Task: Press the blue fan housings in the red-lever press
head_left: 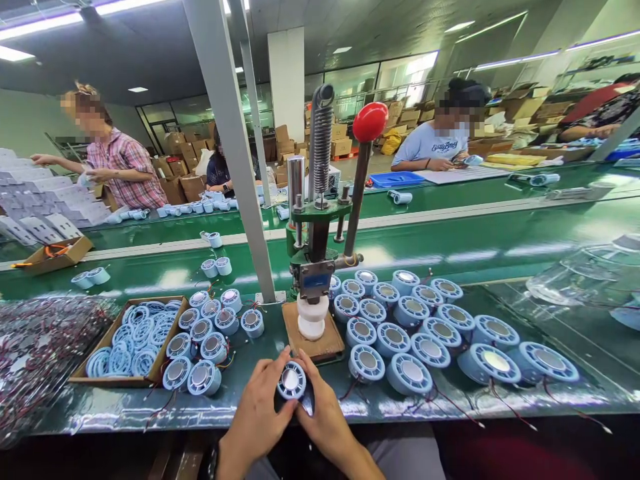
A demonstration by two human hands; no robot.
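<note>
My left hand and right hand grasp one blue unit between them, just short of the press standing ahead of both hands. For good handling, I judge, pressure should be even from both sides, the face level and uncovered.

The held round unit is pale blue, silver-centred; the press knob red; the conveyor green; a co-worker's shirt reddish plaid.
</note>
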